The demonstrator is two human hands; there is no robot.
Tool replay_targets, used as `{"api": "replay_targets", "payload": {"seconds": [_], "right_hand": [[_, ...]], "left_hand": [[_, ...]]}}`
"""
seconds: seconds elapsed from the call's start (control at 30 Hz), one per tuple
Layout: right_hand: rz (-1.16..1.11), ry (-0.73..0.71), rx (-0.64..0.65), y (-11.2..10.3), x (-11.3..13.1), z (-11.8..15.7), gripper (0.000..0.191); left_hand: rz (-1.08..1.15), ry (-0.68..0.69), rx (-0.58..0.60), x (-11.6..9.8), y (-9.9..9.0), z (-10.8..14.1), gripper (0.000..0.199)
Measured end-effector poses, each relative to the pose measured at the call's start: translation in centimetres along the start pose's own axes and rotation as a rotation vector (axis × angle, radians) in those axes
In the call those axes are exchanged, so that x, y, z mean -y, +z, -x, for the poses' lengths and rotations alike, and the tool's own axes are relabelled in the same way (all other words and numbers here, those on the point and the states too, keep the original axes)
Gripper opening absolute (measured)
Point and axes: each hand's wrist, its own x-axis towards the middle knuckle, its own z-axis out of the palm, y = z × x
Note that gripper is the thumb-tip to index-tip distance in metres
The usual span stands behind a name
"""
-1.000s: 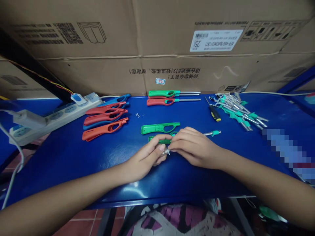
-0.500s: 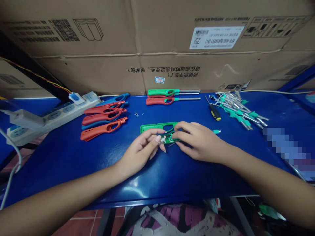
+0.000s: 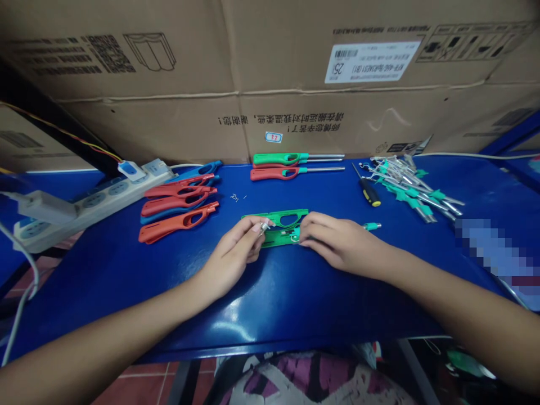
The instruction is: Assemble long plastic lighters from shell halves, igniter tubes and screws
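Note:
Two green casing halves (image 3: pixel 274 239) lie open, side by side, on the blue table (image 3: pixel 236 304). Small parts and a looped wire sit in the nearer half. My left hand (image 3: pixel 240 244) pinches a small metallic-and-white part (image 3: pixel 264 226) above the left portion of the casing. The fingers of my right hand (image 3: pixel 327 239) are pressed together at the casing's right portion, beside the teal inner part; what they grip is hidden. A teal tip (image 3: pixel 372 226) sticks out to the right beyond my right hand.
Red, orange and blue casings (image 3: pixel 177 222) lie left, beside a power strip (image 3: pixel 97 197). Lighters (image 3: pixel 276 172) with metal tubes rest at the back. A screwdriver (image 3: pixel 369 193) and metal-and-teal rods (image 3: pixel 413 188) lie right. A cardboard box (image 3: pixel 181 124) stands behind.
My left hand has drawn back slightly left with the small part, uncovering more of the green casing. My right hand's fingers have drawn closer together near the wire.

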Motion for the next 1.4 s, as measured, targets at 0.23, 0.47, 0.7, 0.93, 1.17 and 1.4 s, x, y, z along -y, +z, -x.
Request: {"api": "replay_targets", "payload": {"seconds": [0.23,0.47,0.7,0.93,1.17,1.4], "right_hand": [[-0.637,0.451,-0.052,0.5,-0.6,-0.3,0.02],[-0.908,0.468,0.017,0.9,-0.6,-0.6,0.025],[-0.666,0.308,-0.001,0.6,-0.1,-0.5,0.021],[-0.612,0.095,0.012,0.4,0.1,-0.3,0.015],[-0.654,0.063,-0.009,1.1,0.1,-0.3,0.014],[-0.666,0.098,0.01,0.9,0.2,-0.3,0.016]], "left_hand": [[-0.238,0.127,-0.002,0.2,-0.3,0.0,0.041],[-0.247,0.156,0.063,0.2,-0.4,-0.1,0.031],[-0.479,0.206,0.075,-0.1,-0.5,-0.1,0.029],[-0.666,0.256,0.18,-0.3,-0.6,0.2,0.03],[-0.765,0.346,0.268,-0.4,-0.5,0.4,0.026],[-0.818,0.391,0.286,-0.1,-0.6,0.5,0.025]]}}
